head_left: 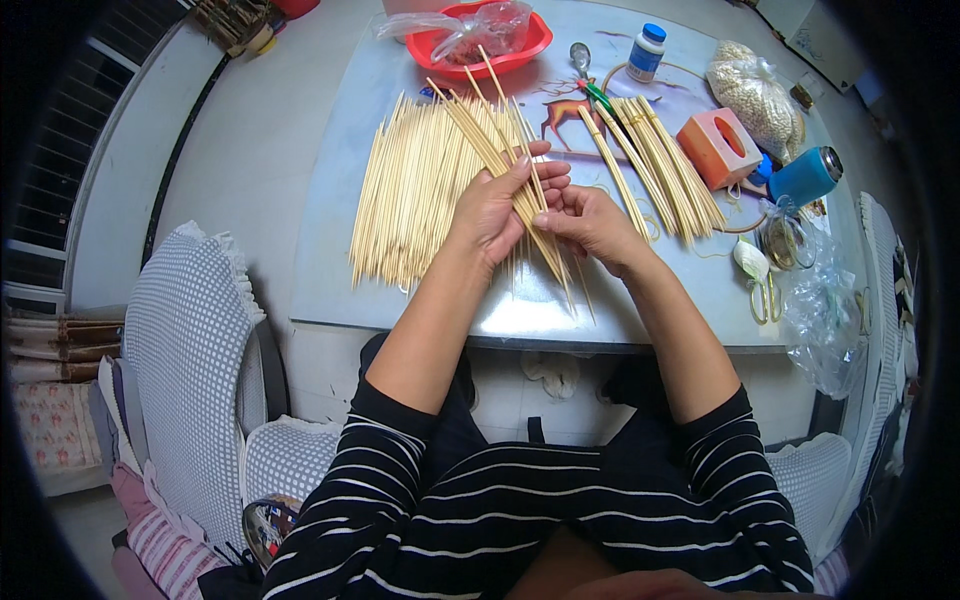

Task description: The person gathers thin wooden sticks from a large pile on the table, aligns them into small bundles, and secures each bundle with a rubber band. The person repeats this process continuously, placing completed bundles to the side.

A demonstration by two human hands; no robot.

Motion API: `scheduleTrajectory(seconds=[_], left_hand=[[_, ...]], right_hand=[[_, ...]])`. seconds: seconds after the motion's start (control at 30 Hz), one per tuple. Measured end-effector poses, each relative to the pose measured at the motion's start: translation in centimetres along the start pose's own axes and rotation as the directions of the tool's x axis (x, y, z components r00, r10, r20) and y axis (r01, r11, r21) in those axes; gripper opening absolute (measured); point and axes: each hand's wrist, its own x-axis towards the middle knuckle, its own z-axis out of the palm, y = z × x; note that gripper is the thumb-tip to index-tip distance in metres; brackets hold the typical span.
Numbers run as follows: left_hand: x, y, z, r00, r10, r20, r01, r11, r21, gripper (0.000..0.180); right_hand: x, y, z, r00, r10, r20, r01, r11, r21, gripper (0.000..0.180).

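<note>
Clearly one stick-bunch (pixel 486 143) in left fingers (pixel 553 169)

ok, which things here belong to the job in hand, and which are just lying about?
Likely in the job:
left hand and right hand
held sticks
loose pile of sticks
stick groups on the right

Seemingly just lying about:
red bowl
bottle
box
flask

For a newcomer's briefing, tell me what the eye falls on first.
The wide spread of pale sticks on the left of the table comes first, with a thin bunch in the left hand and the right hand touching it. Next is the bright red basin near the far edge.
</note>
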Motion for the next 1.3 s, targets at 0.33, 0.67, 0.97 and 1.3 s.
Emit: scheduleTrajectory(seconds=[0.33, 0.67, 0.97, 1.3], left_hand=[[-0.04, -0.08, 0.57, 0.998, 0.042, 0.049, -0.040, 0.998, -0.042, 0.044], [-0.17, 0.08, 0.64, 0.993, 0.049, 0.110, -0.032, 0.987, -0.156, 0.046], [-0.02, 0.13, 0.66, 0.993, 0.053, 0.105, -0.035, 0.985, -0.170, 0.046], [-0.15, 0.37, 0.97, 0.990, 0.060, 0.128, -0.031, 0.975, -0.219, 0.049]], right_hand=[[0.41, 0.73, -0.50, 0.999, 0.015, -0.041, -0.018, 0.998, -0.064, 0.019], [0.33, 0.77, -0.50, 1.000, -0.026, -0.015, 0.026, 1.000, -0.016, 0.019], [0.04, 0.45, -0.37, 0.999, -0.030, -0.029, 0.029, 0.999, -0.032, 0.019], [0.03, 0.34, -0.43, 1.000, -0.019, -0.007, 0.019, 1.000, 0.003, 0.019]])
